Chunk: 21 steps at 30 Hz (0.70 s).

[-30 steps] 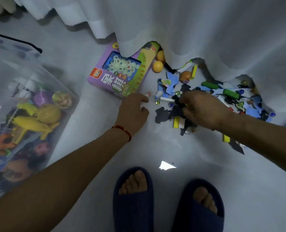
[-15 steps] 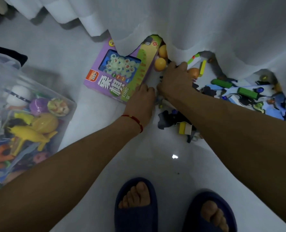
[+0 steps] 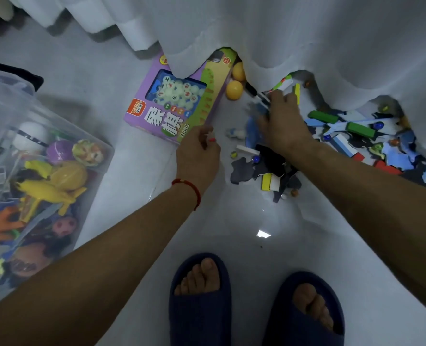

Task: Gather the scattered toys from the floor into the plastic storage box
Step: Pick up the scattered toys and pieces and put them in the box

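Observation:
The clear plastic storage box (image 3: 10, 101) stands at the left, holding several toys, among them a yellow plastic gun (image 3: 47, 193). Scattered toys (image 3: 351, 136) lie along the curtain's hem: blocks, blue and black foam shapes, marbles. My left hand (image 3: 198, 156) hovers at the near corner of a purple game box (image 3: 167, 113) and pinches a small red-and-white piece (image 3: 211, 139). My right hand (image 3: 281, 123) lies on the pile over a blue foam shape (image 3: 251, 132). Its fingers stretch toward a black marker (image 3: 253, 91); the hand is motion-blurred.
A white curtain (image 3: 306, 33) hangs over the far side and hides part of the pile. Two yellow balls (image 3: 234, 89) sit between the game box and the marker. My feet in dark blue slippers (image 3: 199, 300) stand on the glossy floor below the pile.
My right hand has drawn back from the yellow balls, right and nearer, onto the blue foam shapes. My left hand has lifted off the game box corner, now with a small piece showing in its fingers.

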Tool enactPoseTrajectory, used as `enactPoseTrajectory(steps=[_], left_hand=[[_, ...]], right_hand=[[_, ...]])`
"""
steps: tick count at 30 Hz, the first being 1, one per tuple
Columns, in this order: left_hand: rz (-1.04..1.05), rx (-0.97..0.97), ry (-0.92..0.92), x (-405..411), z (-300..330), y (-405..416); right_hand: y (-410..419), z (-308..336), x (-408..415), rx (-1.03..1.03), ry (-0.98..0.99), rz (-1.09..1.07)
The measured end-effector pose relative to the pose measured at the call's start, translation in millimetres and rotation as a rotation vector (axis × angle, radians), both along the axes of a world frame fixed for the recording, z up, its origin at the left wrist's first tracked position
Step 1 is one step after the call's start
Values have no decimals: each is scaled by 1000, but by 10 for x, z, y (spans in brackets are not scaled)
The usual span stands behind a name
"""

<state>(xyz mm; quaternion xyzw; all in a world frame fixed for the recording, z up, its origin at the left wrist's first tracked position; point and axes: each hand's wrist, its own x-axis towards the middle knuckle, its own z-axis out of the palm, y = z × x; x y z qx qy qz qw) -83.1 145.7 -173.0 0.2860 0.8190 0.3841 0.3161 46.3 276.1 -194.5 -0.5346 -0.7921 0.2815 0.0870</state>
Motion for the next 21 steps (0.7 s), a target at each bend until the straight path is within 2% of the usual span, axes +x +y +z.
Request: enactPoseTrajectory(steps=[2, 5, 7, 8, 10, 11, 13, 15, 17, 21], left_hand=[[177, 0, -336, 44, 141, 13], [324, 17, -813, 131, 410, 33], [342, 36, -1003, 210, 520, 11], [336, 54, -1052, 252, 557, -10], [299, 114, -1127, 319, 625, -75], [285, 147, -1152, 346, 665, -118], [347, 172, -1123, 370, 771, -232], [452, 192, -1065, 307, 907, -373], [505, 268, -971, 127, 1084, -529], [535, 430, -653, -461, 1609, -923]], right_hand=[[-86, 179, 140, -271, 326, -186], [-310, 564, 273, -852, 858, -473], [-485, 775, 313, -1111, 997, -516], [-568, 863, 307, -1173, 1011, -487], [-718, 1009, 250, -1149, 907, -356], [-791, 1060, 204, -1047, 785, -257], [-921, 1133, 59, -712, 465, 16], [-1041, 1230, -162, -394, 240, 230], [-1166, 1425, -427, -253, 219, 303], [-1389, 1912, -1084, -351, 493, 412]])
